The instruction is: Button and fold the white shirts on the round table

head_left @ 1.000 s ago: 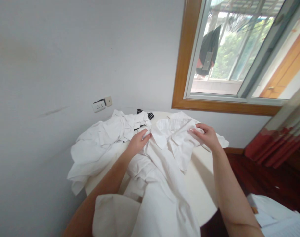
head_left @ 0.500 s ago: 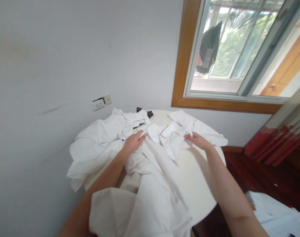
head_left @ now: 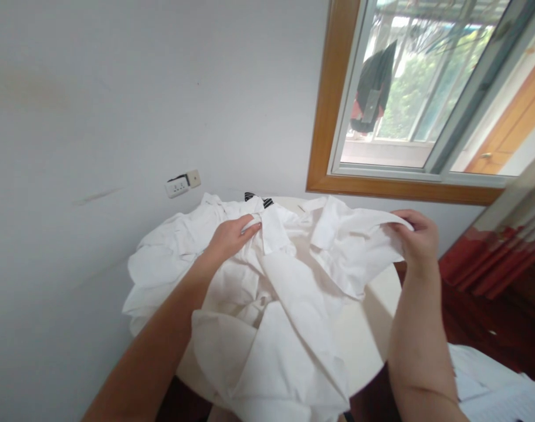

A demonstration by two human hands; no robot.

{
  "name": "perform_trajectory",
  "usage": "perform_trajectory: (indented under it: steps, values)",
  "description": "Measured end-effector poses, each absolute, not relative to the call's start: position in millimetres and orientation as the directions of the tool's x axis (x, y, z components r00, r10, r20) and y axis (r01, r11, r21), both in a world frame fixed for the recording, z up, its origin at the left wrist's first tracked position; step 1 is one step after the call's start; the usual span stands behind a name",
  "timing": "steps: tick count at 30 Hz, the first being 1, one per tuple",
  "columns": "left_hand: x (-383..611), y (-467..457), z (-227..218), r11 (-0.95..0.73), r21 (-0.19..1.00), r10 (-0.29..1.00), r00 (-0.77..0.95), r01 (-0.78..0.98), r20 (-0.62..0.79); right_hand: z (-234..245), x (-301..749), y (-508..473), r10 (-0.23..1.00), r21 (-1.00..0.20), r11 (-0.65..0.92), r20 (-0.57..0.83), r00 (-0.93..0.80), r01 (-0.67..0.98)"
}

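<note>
A white collared shirt (head_left: 289, 281) lies crumpled over a pale round table (head_left: 366, 337), its lower part hanging toward me past the near edge. Near the collar on the left, my left hand (head_left: 232, 237) pinches the cloth between thumb and fingers. Out at the right, my right hand (head_left: 417, 234) grips an edge of the same shirt and holds that part raised and spread above the table. Another heap of white cloth (head_left: 166, 249) sits at the table's left side, partly behind my left arm.
A black-and-white striped piece of cloth (head_left: 267, 203) shows at the back of the table. Behind are a wall with a socket (head_left: 176, 187) and a wood-framed window (head_left: 320, 170). A red and cream curtain (head_left: 474, 258) hangs at right, above white items (head_left: 491, 381) lower down.
My right hand has moved right and slightly up, pulling the shirt's right part out wide. My left hand has shifted a little up and left, still on the shirt.
</note>
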State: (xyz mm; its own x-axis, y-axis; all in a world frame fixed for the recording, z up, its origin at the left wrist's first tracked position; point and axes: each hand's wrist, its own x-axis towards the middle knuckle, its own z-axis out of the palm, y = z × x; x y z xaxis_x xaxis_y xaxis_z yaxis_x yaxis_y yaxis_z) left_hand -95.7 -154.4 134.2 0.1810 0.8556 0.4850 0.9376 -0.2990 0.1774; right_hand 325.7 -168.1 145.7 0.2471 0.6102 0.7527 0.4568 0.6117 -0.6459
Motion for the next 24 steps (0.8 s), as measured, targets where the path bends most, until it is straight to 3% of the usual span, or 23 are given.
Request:
perform_trajectory:
  steps: [3, 7, 11, 13, 15, 19, 22, 24]
  values:
    - [-100.2, -151.1, 148.7, -0.334, 0.113, 0.84, 0.241, 0.936, 0.487, 152.3, 318.7, -170.7, 0.617, -0.556, 0.586, 0.778, 0.12, 0.589]
    - [-99.2, -127.0, 145.3, -0.323, -0.003, 0.856, 0.294, 0.946, 0.425, 145.0, 290.0, -159.3, 0.769, -0.35, 0.47, 0.613, -0.181, 0.81]
    - [-93.4, -93.4, 127.0, -0.27, -0.095, 0.875, 0.285, 0.958, 0.392, 118.1, 261.0, -135.3, 0.854, -0.185, 0.334, 0.474, -0.214, 0.924]
    - [-91.2, -79.7, 118.1, -0.228, -0.143, 0.885, 0.266, 0.963, 0.383, 104.2, 255.3, -123.8, 0.862, -0.197, 0.278, 0.483, -0.154, 0.94]
    - [-90.2, -69.5, 112.6, -0.199, -0.184, 0.892, 0.256, 0.963, 0.373, 95.9, 257.7, -115.1, 0.835, -0.286, 0.254, 0.547, -0.06, 0.924]
    - [-88.2, -54.4, 113.0, -0.161, -0.171, 0.87, 0.221, 0.972, 0.441, 97.2, 273.2, -105.9, 0.749, -0.434, 0.227, 0.65, 0.128, 0.872]
    - [-82.3, -45.0, 113.2, -0.166, -0.17, 0.866, 0.226, 0.971, 0.445, 96.9, 275.0, -100.0, 0.717, -0.425, 0.189, 0.676, 0.171, 0.885]
    - [-74.8, -41.6, 108.9, -0.169, -0.193, 0.878, 0.236, 0.967, 0.415, 89.3, 270.0, -95.6, 0.738, -0.392, 0.216, 0.665, 0.113, 0.894]
